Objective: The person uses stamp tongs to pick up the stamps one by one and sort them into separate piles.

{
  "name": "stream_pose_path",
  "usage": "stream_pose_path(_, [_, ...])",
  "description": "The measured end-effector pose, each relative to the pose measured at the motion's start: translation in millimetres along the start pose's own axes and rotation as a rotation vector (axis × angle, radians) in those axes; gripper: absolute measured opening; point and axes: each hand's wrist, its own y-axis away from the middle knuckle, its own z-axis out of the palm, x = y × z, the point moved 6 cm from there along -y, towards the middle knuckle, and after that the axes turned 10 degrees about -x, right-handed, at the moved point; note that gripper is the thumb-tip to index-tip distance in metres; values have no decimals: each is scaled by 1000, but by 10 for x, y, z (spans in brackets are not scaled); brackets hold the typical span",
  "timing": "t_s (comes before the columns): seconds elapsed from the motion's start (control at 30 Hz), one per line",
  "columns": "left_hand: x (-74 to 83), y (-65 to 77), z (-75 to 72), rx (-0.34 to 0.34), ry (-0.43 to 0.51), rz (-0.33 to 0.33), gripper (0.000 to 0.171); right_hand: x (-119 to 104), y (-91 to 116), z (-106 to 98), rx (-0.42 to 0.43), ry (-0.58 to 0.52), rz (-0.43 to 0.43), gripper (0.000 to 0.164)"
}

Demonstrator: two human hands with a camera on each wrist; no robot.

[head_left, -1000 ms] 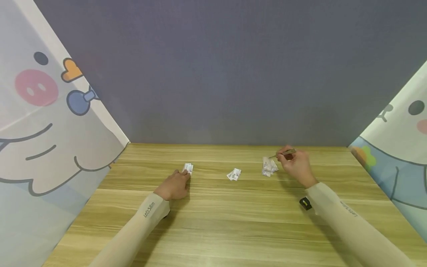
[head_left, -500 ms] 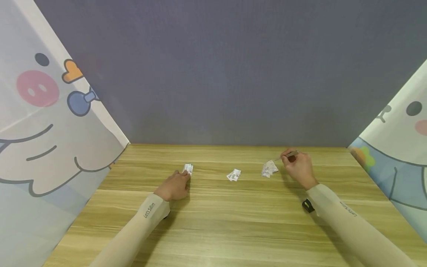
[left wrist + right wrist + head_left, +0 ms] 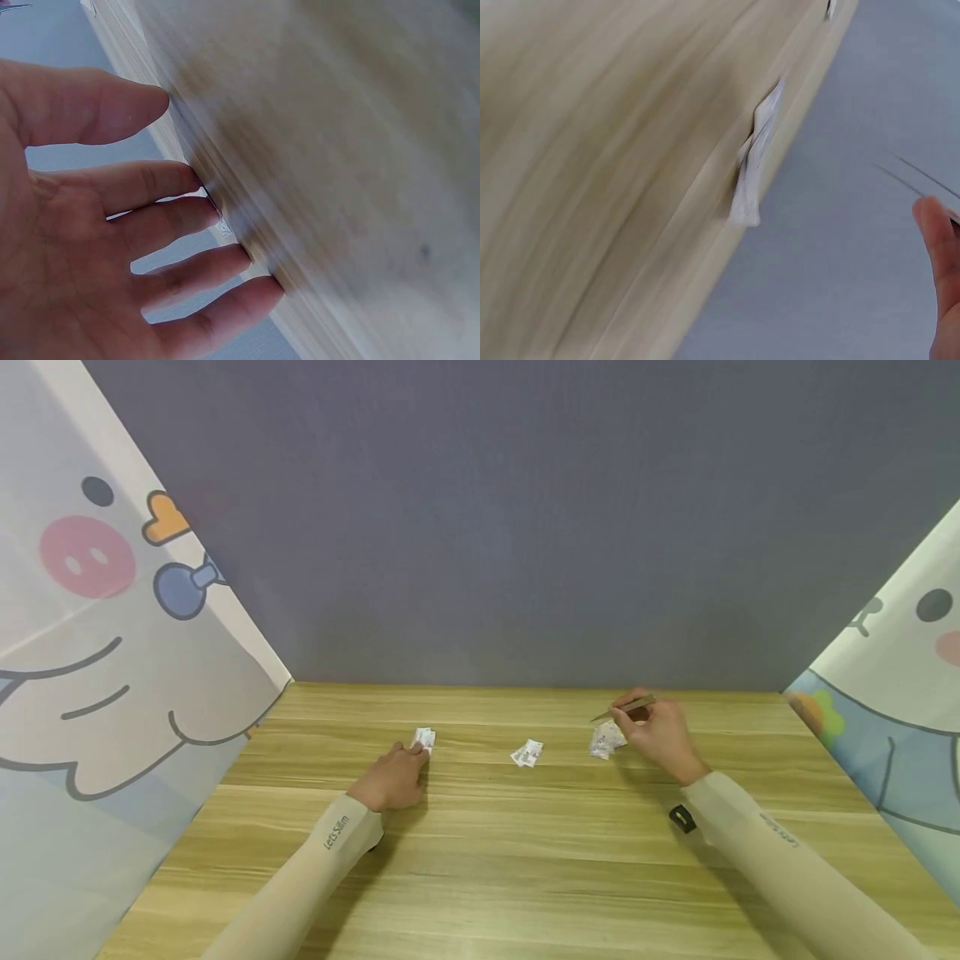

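My left hand (image 3: 393, 775) rests on the table at left, its fingertips on a small stack of white printed slips (image 3: 423, 737). In the left wrist view its fingers (image 3: 161, 225) are spread fairly straight, tips down on the wood. My right hand (image 3: 660, 731) pinches a pair of slim metal tweezers (image 3: 632, 704) above the right-hand pile of thin, clear-looking printed packets (image 3: 602, 742). In the right wrist view the two tweezer tips (image 3: 911, 176) stand slightly apart with nothing between them, clear of the crumpled-edged packets (image 3: 756, 161).
Between the hands lies another small group of white printed slips (image 3: 528, 752). The wooden table (image 3: 480, 860) meets a grey panel (image 3: 480, 527) at its back edge. Cartoon-printed sheets (image 3: 172, 710) stand at both sides. A small black device (image 3: 682, 818) sits under the right wrist.
The tweezers left a packet that was raised at the right-hand pile, and it now lies flat there. My right hand drew back right, then moved left over the pile. My left hand stayed still.
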Motion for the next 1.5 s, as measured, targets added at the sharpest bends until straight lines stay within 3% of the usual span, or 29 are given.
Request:
stream_pose_path(0.2, [-14,-4,8,-2,-1,-6,51,-125,-48,137,-51,-56,-35,11])
stream_pose_path(0.47, [-23,-8,15,5,3,-5,52,-213,-90,390,-187,-121,11,10])
stream_pose_path(0.77, [-8,2,14,9,-13,-6,51,-206,-139,672,-280,-115,86,6])
stream_pose_path(1.27, [5,3,1,11,-11,2,51,-149,-236,879,-310,-157,182,8])
stream_pose_path(1.5, [-11,2,4,5,-9,-8,51,-260,-253,868,-313,-170,121,4])
